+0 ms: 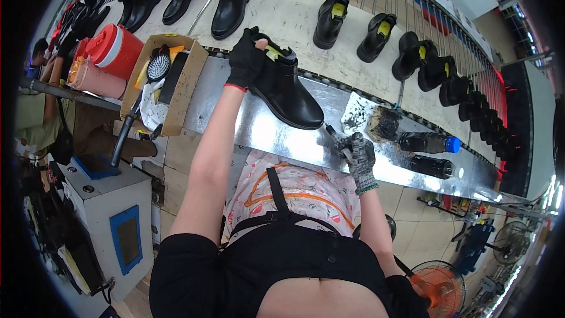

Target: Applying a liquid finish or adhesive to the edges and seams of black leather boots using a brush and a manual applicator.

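Observation:
My left hand (246,62), in a black glove, grips the top opening of a black ankle boot (286,91) that rests on a shiny metal worktop (259,132). The boot's toe points to the right. My right hand (358,158), in a grey knit glove, holds a small dark brush (333,135) whose tip is at the boot's toe. Just right of the boot lie a stained white pad (357,112) and a dirty sponge block (384,123).
Two dark bottles (426,142) (434,166) lie on the worktop's right end. Behind it a conveyor (294,17) carries a row of black boots (231,1). A cardboard box (159,85) with a round brush (158,66) and a red-and-white jug (115,50) sit left. A fan (440,285) stands lower right.

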Demonstrator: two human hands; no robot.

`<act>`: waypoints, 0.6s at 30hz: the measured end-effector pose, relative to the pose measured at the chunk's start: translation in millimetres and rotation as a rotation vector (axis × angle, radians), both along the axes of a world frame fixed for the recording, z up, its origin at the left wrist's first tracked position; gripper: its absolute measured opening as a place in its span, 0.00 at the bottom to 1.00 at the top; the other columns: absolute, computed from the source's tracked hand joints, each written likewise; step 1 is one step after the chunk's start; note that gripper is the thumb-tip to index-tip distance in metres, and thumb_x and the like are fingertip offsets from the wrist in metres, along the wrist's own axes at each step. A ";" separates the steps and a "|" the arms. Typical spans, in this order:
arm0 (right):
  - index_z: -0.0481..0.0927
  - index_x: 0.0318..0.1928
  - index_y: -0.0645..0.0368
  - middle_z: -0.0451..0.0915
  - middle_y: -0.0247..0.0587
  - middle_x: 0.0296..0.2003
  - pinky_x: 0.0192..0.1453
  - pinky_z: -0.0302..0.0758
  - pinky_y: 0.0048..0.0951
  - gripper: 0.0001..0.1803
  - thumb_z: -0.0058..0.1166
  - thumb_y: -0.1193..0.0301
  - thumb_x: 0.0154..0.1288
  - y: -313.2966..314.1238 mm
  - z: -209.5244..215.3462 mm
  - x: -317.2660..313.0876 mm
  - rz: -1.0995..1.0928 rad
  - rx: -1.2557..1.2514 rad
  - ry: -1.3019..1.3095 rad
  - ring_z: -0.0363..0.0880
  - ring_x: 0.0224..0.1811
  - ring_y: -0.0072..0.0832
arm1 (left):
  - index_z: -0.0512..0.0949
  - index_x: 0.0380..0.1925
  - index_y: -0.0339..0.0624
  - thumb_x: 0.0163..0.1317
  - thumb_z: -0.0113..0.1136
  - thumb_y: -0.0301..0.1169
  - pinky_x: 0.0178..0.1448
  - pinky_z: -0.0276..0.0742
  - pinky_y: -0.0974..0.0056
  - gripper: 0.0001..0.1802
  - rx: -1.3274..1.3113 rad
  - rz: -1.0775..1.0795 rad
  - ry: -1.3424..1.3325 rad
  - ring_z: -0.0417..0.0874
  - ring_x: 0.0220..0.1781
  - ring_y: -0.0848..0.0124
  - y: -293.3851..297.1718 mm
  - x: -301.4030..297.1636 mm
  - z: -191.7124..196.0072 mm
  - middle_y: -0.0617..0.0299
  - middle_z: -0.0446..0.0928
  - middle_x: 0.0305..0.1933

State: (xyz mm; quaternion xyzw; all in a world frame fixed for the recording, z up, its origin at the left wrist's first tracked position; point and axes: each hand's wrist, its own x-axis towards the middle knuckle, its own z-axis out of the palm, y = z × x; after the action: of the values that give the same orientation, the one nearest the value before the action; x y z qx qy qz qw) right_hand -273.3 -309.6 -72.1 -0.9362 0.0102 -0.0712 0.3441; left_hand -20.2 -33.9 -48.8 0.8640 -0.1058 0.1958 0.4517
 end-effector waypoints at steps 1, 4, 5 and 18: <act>0.78 0.33 0.54 0.78 0.37 0.21 0.32 0.70 0.35 0.06 0.56 0.69 0.54 3.2 6.1 -0.5 -0.004 -0.002 0.001 0.75 0.25 0.36 | 0.74 0.44 0.39 0.59 0.46 0.62 0.44 0.74 0.52 0.34 0.055 0.028 -0.052 0.80 0.41 0.49 3.0 -5.0 0.8 0.48 0.79 0.36; 0.78 0.33 0.54 0.78 0.37 0.22 0.33 0.71 0.35 0.06 0.56 0.68 0.54 8.5 18.6 -0.5 -0.055 0.077 -0.043 0.75 0.26 0.37 | 0.71 0.49 0.35 0.56 0.49 0.64 0.42 0.74 0.51 0.40 0.131 0.071 -0.085 0.80 0.40 0.48 10.1 -20.5 -1.8 0.45 0.79 0.36; 0.78 0.33 0.54 0.78 0.37 0.23 0.33 0.71 0.35 0.06 0.56 0.69 0.54 10.5 23.0 0.2 -0.092 0.155 0.025 0.75 0.26 0.38 | 0.69 0.50 0.34 0.55 0.50 0.65 0.41 0.74 0.51 0.42 0.188 0.128 -0.103 0.80 0.39 0.48 13.7 -29.9 -0.3 0.44 0.78 0.35; 0.79 0.31 0.58 0.82 0.38 0.24 0.32 0.73 0.31 0.07 0.50 0.69 0.60 12.9 29.8 6.1 -0.154 0.197 0.123 0.79 0.26 0.32 | 0.64 0.44 0.43 0.36 0.74 0.57 0.32 0.76 0.58 0.43 0.139 0.147 0.157 0.82 0.29 0.56 11.7 -156.7 48.5 0.54 0.77 0.27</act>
State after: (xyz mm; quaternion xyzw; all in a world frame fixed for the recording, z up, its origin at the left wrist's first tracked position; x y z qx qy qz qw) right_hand -267.2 -296.7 -42.3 -0.8968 0.1102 -0.0386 0.4267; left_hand -176.9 -22.2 -0.3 0.9113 -0.0198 0.1521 0.3822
